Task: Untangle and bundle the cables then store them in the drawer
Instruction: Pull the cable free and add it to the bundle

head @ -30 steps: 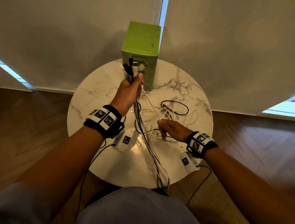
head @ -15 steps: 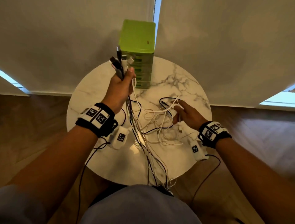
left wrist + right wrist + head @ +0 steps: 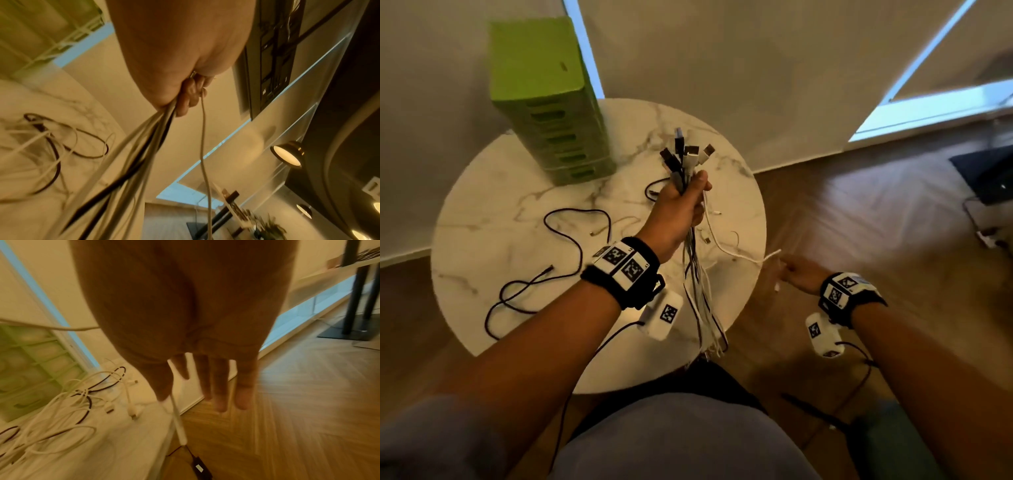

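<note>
So I'm fisting the bundle [image 3: 690, 205] upright in my left hand [image 3: 678, 212], while my right hand [image 3: 799, 274] is pinching one white cable [image 3: 726, 245] stretching rightward off the table [image 3: 482, 240].

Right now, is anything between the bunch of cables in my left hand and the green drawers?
Nothing visible. The left hand holds the cable bunch above the table; the green drawers have open space toward it.

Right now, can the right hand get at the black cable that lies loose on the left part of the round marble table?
Probably not easily: right hand is beyond the table's right edge, and left arm crosses before the black cable.
</note>
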